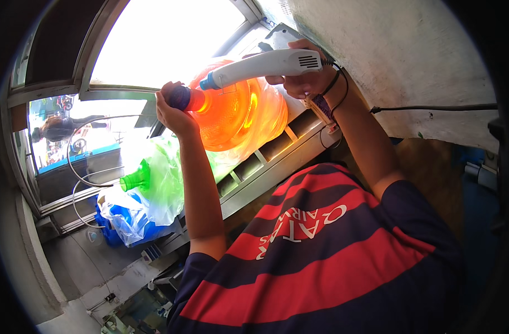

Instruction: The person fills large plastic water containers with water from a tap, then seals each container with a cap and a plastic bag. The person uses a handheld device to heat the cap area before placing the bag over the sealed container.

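Note:
My right hand (304,79) grips a white handheld heat gun (267,67) with a blue nozzle, which points at the neck of a large orange water jug (225,117). My left hand (175,108) is closed around the dark cap (179,97) on that neck. A clear plastic bag covers part of the orange jug, which lies on its side on a metal counter. Below it a green jug (167,179), also in clear plastic, lies with its neck to the left.
A blue jug (154,229) in clear plastic lies past the green one. Curved metal rods (73,146) stick out near the window frame (81,79). The counter's edge (275,158) has slots along it. A black cable (434,107) runs along the wall at right. A person is outside the window.

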The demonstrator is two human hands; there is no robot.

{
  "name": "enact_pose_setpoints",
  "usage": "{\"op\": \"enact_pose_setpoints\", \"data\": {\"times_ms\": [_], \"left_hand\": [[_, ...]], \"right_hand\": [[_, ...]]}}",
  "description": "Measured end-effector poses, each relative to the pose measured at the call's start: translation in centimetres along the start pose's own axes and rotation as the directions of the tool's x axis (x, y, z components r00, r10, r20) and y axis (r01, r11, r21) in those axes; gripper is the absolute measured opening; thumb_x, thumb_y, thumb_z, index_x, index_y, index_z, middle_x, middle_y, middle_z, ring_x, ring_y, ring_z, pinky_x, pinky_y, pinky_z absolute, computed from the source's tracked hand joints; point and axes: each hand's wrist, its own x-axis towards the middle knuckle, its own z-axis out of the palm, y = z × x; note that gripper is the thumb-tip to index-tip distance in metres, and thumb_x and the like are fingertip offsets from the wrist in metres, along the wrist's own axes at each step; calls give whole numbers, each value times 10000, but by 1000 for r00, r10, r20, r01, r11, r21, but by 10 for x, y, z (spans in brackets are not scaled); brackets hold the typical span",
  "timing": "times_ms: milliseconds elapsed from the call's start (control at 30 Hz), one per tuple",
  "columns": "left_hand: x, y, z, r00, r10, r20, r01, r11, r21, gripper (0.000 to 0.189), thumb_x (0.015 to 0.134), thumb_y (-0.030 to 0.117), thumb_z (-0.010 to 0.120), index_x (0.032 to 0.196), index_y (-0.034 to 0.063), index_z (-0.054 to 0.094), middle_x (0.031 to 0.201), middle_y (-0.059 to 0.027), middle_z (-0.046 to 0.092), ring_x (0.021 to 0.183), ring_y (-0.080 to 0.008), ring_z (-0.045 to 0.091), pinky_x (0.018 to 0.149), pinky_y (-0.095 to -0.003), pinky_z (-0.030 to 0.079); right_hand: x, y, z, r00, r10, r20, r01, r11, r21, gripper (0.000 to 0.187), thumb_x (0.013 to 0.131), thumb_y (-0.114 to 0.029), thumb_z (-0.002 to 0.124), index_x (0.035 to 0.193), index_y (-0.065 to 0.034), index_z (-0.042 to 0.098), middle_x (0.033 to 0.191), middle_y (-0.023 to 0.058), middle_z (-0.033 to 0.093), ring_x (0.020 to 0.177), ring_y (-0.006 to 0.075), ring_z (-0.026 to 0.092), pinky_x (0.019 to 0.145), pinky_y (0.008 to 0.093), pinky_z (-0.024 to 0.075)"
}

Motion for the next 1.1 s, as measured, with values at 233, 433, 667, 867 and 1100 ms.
{"op": "enact_pose_setpoints", "data": {"times_ms": [233,433,667,867,1100], "left_hand": [[49,-8,-26,949,-88,301,104,994,-36,552,1054,444,331,1008,-9,643,972,-178,699,980,-297,662,965,-413,478],[43,-3,-19,804,-41,594,120,988,-94,610,1049,483,313,899,-9,641,833,-167,671,912,-309,655,896,-417,482],[21,-1,-6,982,-56,181,52,998,23,561,1051,411,346,854,-22,644,772,-142,662,758,-284,654,801,-388,535],[2,2,11,999,36,-35,-34,997,63,535,1053,397,344,890,-14,646,804,-138,687,773,-255,665,822,-361,545],[39,-3,-12,978,-64,197,77,995,-58,617,1053,472,302,926,-15,658,829,-144,691,860,-275,657,900,-393,488]], "right_hand": [[-7,19,-13,997,6,-80,-7,1000,-15,815,943,-550,423,1511,24,320,1002,151,551,427,147,560,455,319,567],[-3,10,-15,995,-19,-99,22,999,27,798,940,-554,430,1513,-7,338,977,136,542,436,139,561,459,319,568],[-4,16,-11,997,13,-74,-13,1000,4,808,949,-561,413,1522,-1,314,941,119,526,435,140,559,465,317,575],[-3,18,-7,999,-24,-49,24,1000,0,818,955,-552,392,1534,14,273,956,114,522,424,134,544,469,314,575],[4,5,2,1000,-19,13,19,1000,-5,823,955,-531,395,1551,11,226,967,133,526,423,140,545,466,320,567]]}}
